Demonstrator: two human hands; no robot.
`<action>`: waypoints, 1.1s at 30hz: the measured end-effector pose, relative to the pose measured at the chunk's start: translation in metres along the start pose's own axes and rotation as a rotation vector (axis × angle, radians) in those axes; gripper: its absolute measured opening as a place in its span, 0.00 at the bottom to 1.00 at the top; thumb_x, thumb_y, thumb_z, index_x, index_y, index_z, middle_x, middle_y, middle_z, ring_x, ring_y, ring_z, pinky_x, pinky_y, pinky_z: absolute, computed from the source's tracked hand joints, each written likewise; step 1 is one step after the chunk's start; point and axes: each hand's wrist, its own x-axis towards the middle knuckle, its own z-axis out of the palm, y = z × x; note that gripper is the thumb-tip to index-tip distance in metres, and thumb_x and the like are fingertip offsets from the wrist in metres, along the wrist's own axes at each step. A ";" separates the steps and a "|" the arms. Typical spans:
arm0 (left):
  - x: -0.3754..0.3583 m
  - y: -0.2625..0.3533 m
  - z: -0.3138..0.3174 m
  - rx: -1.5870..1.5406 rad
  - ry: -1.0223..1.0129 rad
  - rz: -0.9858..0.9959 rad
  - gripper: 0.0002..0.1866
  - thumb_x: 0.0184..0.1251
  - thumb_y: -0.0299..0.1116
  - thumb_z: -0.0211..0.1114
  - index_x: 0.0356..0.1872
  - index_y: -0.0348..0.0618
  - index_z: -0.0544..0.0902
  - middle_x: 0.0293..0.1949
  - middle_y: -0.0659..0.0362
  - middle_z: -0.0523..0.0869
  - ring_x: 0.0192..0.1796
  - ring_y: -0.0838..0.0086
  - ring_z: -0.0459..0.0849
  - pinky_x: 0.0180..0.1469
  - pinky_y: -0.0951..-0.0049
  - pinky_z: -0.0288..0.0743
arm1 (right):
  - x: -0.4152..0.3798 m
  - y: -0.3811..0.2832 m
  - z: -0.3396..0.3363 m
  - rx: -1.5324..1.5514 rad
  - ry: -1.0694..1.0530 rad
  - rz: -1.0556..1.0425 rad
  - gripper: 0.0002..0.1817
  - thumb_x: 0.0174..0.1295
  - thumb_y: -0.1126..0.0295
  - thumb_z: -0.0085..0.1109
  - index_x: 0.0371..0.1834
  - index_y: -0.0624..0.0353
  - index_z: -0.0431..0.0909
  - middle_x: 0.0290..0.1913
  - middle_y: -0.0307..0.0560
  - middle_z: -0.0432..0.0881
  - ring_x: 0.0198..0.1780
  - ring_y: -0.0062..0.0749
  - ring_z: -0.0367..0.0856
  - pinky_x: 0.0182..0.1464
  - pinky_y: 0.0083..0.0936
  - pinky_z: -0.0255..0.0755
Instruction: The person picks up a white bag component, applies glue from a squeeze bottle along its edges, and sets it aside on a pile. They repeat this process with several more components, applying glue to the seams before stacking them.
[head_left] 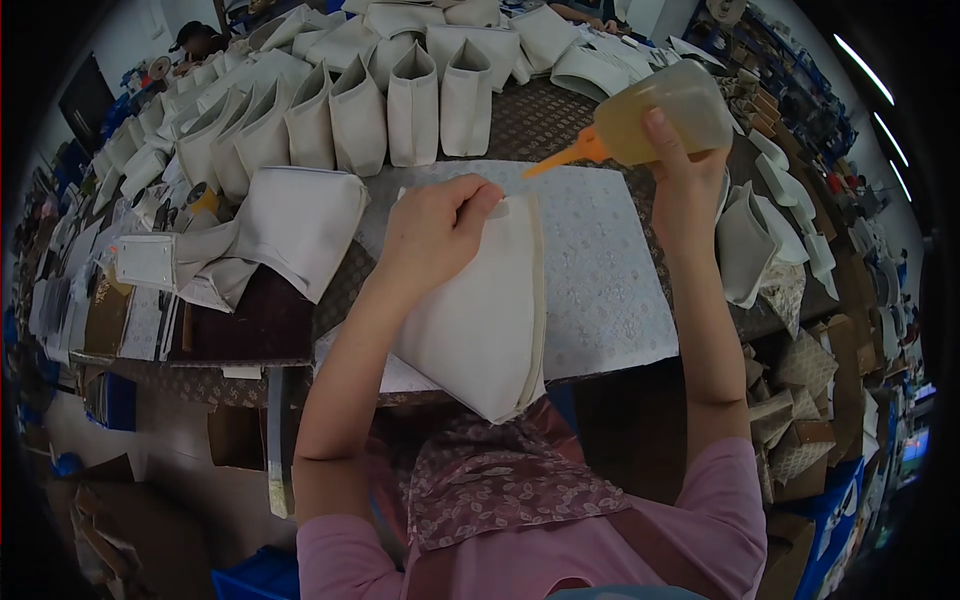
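Note:
Pinched in my left hand (440,228) is the top edge of a white pouch (475,320), which hangs over the table's front edge with its lower corner towards my apron. My right hand (687,170) is wrapped round a translucent squeeze bottle (670,112) with yellowish liquid inside. The bottle is tilted, and its orange nozzle (568,153) points down and left, just above and to the right of the pouch's top edge. Under the pouch lies a pale patterned sheet (600,270).
Several white pouches (414,110) stand in a row at the back. A folded white piece (300,225) lies left, beside a dark red board (250,335). More white pieces (750,245) are at the right. A person in a dark cap (198,42) is at the far left.

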 end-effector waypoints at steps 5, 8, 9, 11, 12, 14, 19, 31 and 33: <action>0.004 -0.006 0.001 -0.029 0.064 -0.031 0.13 0.66 0.41 0.56 0.34 0.43 0.83 0.24 0.50 0.82 0.30 0.52 0.81 0.33 0.59 0.72 | -0.011 -0.021 -0.011 0.008 -0.239 0.064 0.45 0.48 0.64 0.74 0.66 0.59 0.53 0.57 0.48 0.69 0.55 0.33 0.74 0.52 0.29 0.74; 0.009 -0.010 0.003 0.006 0.106 -0.018 0.13 0.68 0.37 0.56 0.38 0.36 0.82 0.23 0.52 0.82 0.23 0.70 0.76 0.29 0.72 0.68 | -0.029 -0.032 -0.009 -0.070 -0.364 0.031 0.47 0.46 0.66 0.75 0.67 0.58 0.51 0.58 0.48 0.68 0.56 0.33 0.74 0.54 0.30 0.73; 0.010 -0.011 0.003 0.003 0.115 -0.027 0.13 0.68 0.37 0.56 0.38 0.36 0.82 0.23 0.52 0.82 0.23 0.70 0.76 0.29 0.72 0.68 | -0.036 -0.037 -0.007 -0.064 -0.401 0.033 0.48 0.46 0.66 0.75 0.67 0.57 0.51 0.58 0.48 0.67 0.56 0.33 0.73 0.55 0.30 0.72; 0.012 -0.012 0.003 -0.003 0.135 -0.044 0.13 0.67 0.36 0.56 0.39 0.36 0.82 0.23 0.52 0.81 0.22 0.71 0.75 0.29 0.72 0.68 | -0.050 -0.043 -0.009 -0.079 -0.482 0.049 0.49 0.44 0.67 0.76 0.67 0.58 0.51 0.58 0.47 0.67 0.57 0.33 0.73 0.56 0.30 0.71; 0.014 -0.014 0.002 0.020 0.149 -0.042 0.13 0.67 0.37 0.56 0.39 0.36 0.82 0.22 0.51 0.81 0.22 0.70 0.75 0.29 0.72 0.68 | -0.057 -0.045 -0.011 -0.085 -0.522 0.056 0.50 0.43 0.67 0.77 0.67 0.58 0.51 0.58 0.47 0.67 0.57 0.33 0.72 0.57 0.31 0.71; 0.016 -0.018 0.001 0.068 0.175 -0.037 0.13 0.67 0.37 0.56 0.38 0.36 0.82 0.22 0.51 0.80 0.22 0.70 0.75 0.28 0.72 0.67 | -0.073 -0.042 -0.017 -0.139 -0.593 0.047 0.52 0.40 0.67 0.78 0.67 0.57 0.51 0.58 0.46 0.67 0.58 0.31 0.71 0.58 0.30 0.69; 0.010 -0.006 0.001 0.028 0.120 -0.074 0.13 0.66 0.39 0.55 0.32 0.39 0.81 0.25 0.47 0.81 0.31 0.51 0.80 0.33 0.58 0.71 | -0.074 -0.040 -0.020 -0.048 -0.609 0.161 0.51 0.40 0.67 0.78 0.66 0.60 0.52 0.58 0.47 0.67 0.58 0.32 0.71 0.58 0.29 0.69; 0.011 -0.003 0.020 0.021 0.203 0.071 0.09 0.66 0.38 0.57 0.32 0.46 0.80 0.22 0.51 0.81 0.27 0.54 0.81 0.29 0.57 0.71 | -0.048 0.028 -0.073 0.165 -0.370 0.283 0.40 0.52 0.57 0.68 0.64 0.63 0.59 0.57 0.52 0.72 0.58 0.36 0.72 0.55 0.35 0.71; 0.020 -0.001 0.028 0.049 0.234 0.137 0.08 0.65 0.37 0.58 0.30 0.45 0.79 0.22 0.51 0.81 0.27 0.54 0.81 0.28 0.57 0.71 | -0.060 0.033 -0.099 0.304 -0.496 0.468 0.39 0.55 0.53 0.65 0.64 0.64 0.61 0.60 0.55 0.71 0.60 0.41 0.72 0.54 0.40 0.73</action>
